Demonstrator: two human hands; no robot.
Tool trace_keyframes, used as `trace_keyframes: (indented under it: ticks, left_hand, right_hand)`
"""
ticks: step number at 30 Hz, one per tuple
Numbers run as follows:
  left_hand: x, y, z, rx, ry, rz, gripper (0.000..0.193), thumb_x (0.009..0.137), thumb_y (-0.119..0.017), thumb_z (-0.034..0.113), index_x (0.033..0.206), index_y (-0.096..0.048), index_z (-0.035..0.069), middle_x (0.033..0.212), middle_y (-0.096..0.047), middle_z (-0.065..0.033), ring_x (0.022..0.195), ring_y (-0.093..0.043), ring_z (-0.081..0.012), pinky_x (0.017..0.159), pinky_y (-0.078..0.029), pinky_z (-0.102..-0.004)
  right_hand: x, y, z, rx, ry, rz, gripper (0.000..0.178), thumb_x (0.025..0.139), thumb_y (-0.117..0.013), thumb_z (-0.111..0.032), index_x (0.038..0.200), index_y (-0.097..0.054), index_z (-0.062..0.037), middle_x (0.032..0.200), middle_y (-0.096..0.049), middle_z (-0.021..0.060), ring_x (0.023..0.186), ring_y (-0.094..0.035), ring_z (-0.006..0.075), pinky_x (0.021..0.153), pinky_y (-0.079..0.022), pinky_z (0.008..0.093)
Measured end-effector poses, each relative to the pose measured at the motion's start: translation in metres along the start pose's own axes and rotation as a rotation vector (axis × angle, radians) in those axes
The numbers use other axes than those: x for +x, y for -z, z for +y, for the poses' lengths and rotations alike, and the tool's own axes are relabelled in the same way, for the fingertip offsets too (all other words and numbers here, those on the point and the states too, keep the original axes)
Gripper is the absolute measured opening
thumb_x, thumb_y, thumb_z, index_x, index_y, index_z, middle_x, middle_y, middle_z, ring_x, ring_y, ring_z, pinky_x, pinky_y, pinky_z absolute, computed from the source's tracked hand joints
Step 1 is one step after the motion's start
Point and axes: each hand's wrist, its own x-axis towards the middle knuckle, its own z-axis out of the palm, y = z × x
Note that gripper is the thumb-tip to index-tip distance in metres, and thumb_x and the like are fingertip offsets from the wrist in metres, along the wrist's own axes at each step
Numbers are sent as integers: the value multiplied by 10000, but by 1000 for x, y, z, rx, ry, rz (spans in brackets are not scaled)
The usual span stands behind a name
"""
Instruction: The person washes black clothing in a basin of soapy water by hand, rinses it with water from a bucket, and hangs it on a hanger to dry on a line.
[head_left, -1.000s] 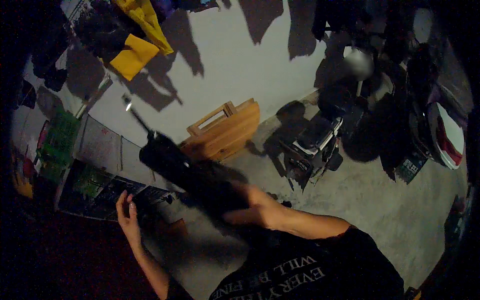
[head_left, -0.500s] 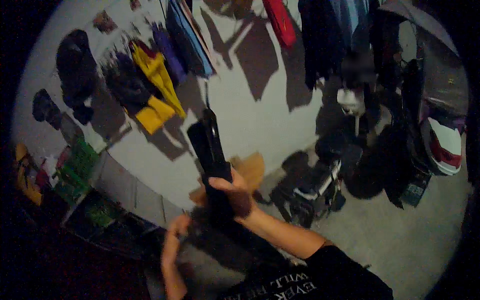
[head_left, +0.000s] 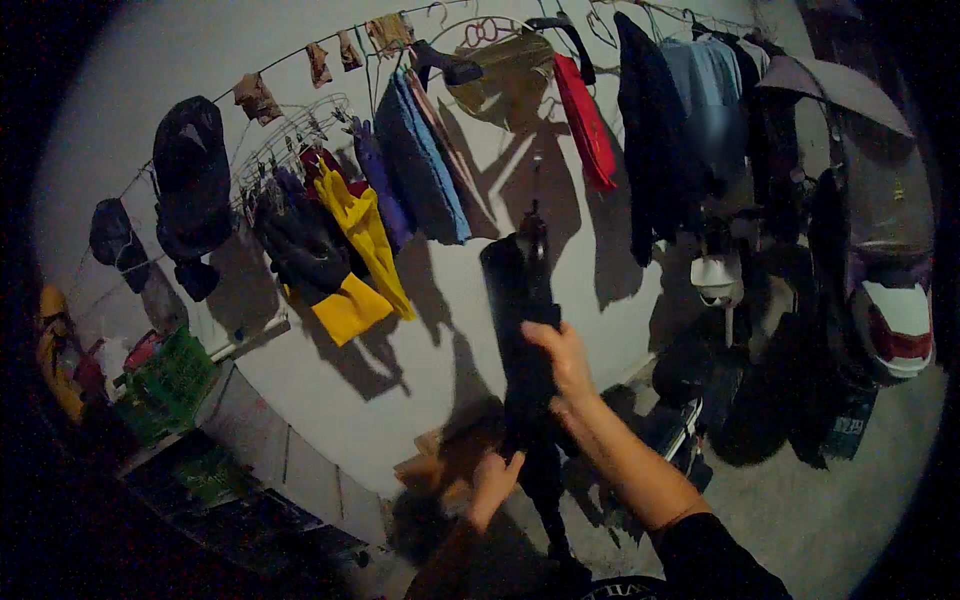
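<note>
A long black thing (head_left: 518,340), perhaps a folded umbrella or rolled dark cloth, stands nearly upright in front of me. A slim tip shows at its top, and its lower end narrows towards the floor. My right hand (head_left: 568,365) is closed around its middle from the right side, thumb across the front. My left hand (head_left: 495,480) is lower down at its left edge, thumb and fingers apart; whether it touches the black thing I cannot tell.
Behind hang yellow gloves (head_left: 365,240), a blue towel (head_left: 432,160), a red cloth (head_left: 585,125), a dark cap (head_left: 190,165) and clothes (head_left: 645,130) on a line. A green crate (head_left: 165,385) stands left. A scooter (head_left: 890,320) is parked right; cardboard (head_left: 420,470) lies by the wall.
My view has tilted up, bringing in the clothesline. The black thing, in my right hand, now appears further right and more upright. My left hand has risen and come closer to it.
</note>
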Motion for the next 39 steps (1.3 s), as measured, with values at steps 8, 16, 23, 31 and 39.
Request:
trace_keyframes:
  ticks: [8, 16, 23, 31, 39]
  left_hand:
    - [132, -19, 5, 138, -10, -257, 540, 773, -498, 530, 820, -641, 11, 752, -600, -225, 705, -580, -372, 651, -444, -440]
    - [241, -24, 40, 134, -390, -1193, 485, 809, -509, 458, 870, -601, -15, 770, -604, -179, 723, -582, -291, 701, -437, -376]
    - [332, 32, 128, -601, -493, -744, 144, 872, -478, 147, 927, -541, 30, 761, -581, -42, 635, -523, -88, 593, -448, -236]
    - [457, 28, 286, -767, -887, 116, 371, 772, -617, 129, 1079, -450, 5, 1021, -507, -134, 908, -530, -210, 724, -465, -311]
    - [560, 74, 413, -429, -643, 645, 845, 620, -725, 348, 1189, -300, -111, 1205, -348, -292, 1146, -338, -380, 975, -280, -404]
  right_hand:
    - [101, 38, -24, -111, 142, 89, 299, 700, -622, -203, 908, -529, -10, 714, -562, 58, 565, -537, 145, 516, -450, 263]
    - [142, 61, -58, -236, 182, 265, 381, 682, -626, -224, 987, -512, -27, 844, -565, 71, 712, -558, 186, 643, -466, 317]
    - [159, 100, -50, -293, 124, 249, 374, 686, -628, -212, 988, -521, -19, 800, -583, 58, 692, -579, 161, 610, -477, 296]
    - [172, 127, -53, -223, 50, 244, 370, 700, -632, -230, 978, -531, -7, 796, -594, 66, 640, -581, 154, 558, -475, 285]
    - [186, 155, -71, -48, -70, 14, 330, 718, -613, -196, 965, -522, 2, 775, -583, 82, 649, -585, 183, 546, -489, 316]
